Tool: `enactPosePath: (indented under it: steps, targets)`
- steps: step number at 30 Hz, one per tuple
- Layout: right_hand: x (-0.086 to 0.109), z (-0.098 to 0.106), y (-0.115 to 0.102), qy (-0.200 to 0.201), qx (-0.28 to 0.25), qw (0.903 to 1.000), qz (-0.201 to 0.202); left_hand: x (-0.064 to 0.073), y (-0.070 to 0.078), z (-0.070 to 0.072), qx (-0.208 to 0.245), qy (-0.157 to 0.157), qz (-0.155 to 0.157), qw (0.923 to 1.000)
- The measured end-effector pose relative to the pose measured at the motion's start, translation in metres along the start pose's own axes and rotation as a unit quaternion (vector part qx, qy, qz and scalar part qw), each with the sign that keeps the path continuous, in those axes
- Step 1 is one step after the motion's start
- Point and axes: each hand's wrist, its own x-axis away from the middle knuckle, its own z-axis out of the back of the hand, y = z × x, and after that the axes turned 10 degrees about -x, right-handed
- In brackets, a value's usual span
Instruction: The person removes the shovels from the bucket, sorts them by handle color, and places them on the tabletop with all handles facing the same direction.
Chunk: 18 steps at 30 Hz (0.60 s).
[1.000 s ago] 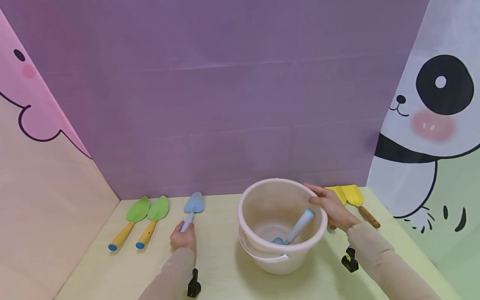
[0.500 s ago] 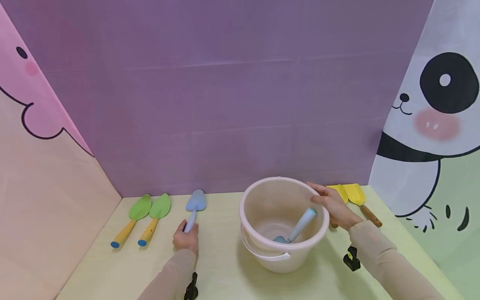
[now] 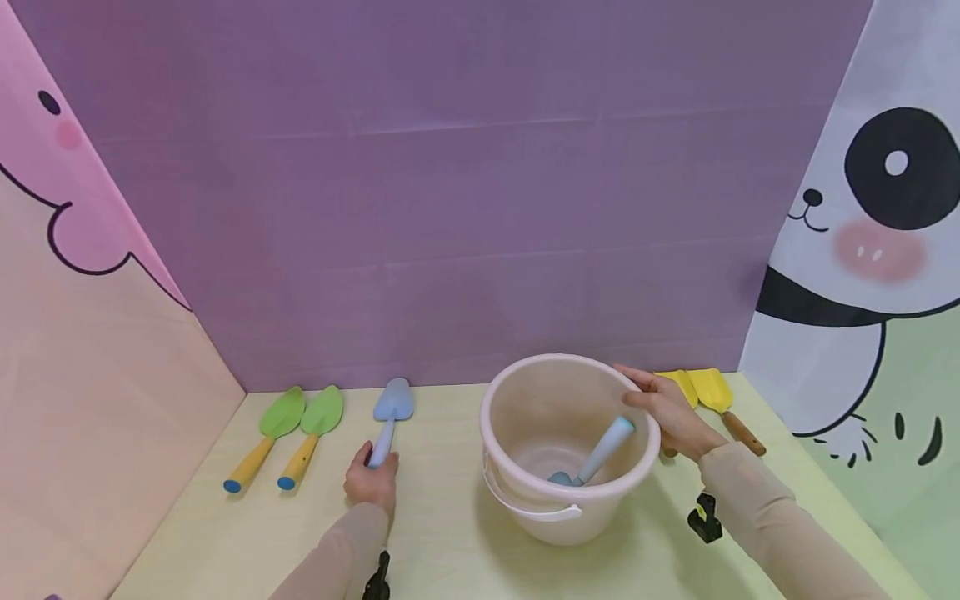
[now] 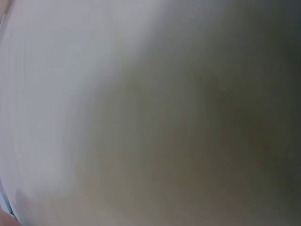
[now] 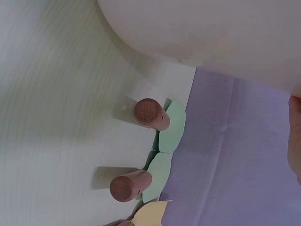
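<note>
In the head view my left hand (image 3: 372, 482) grips the pale lilac handle of a blue trowel (image 3: 393, 402), whose blade points at the back wall. My right hand (image 3: 675, 414) holds the far right rim of a pale pink bucket (image 3: 517, 492), thumb inside the rim. Inside the bucket leans another blue trowel (image 3: 604, 450), its handle up. The right wrist view has the bucket (image 5: 197, 33) at the top and part of the right hand (image 5: 295, 136) at the edge. The left wrist view is a blur of pale surface and shadow.
Two green trowels (image 3: 283, 415) with yellow handles lie on the table at left. Yellow shovels (image 3: 711, 390) with brown handles lie behind my right hand. The right wrist view also shows two pale green blades (image 5: 172, 128) with brown handles. A purple wall (image 3: 480, 208) closes the back.
The head view shifts slightly. Both hands keep their holds on the trowel and the bucket; little else differs.
</note>
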Motion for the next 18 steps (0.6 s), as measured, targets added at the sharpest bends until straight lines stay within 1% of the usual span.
enactPosePath:
  steps: [7,11,13,18]
  targets:
    - [-0.0007,0.0,-0.0004,-0.002,-0.009,1.0,0.003,-0.0031,-0.002,0.0008,-0.018,-0.028,-0.003,0.9995]
    - [-0.0002,0.0007,0.0,-0.008,-0.01,0.9999,0.003,-0.0028,-0.0027,0.0015,-0.022,-0.036,-0.01,0.999]
    - [0.0001,0.0007,0.0002,-0.012,-0.01,0.9999,0.001,-0.0016,-0.0025,0.0024,-0.021,-0.034,-0.016,0.9991]
    - [0.0011,0.0019,0.0014,-0.014,-0.009,0.9999,0.004,-0.0007,-0.0021,0.002,-0.01,-0.013,-0.041,0.999]
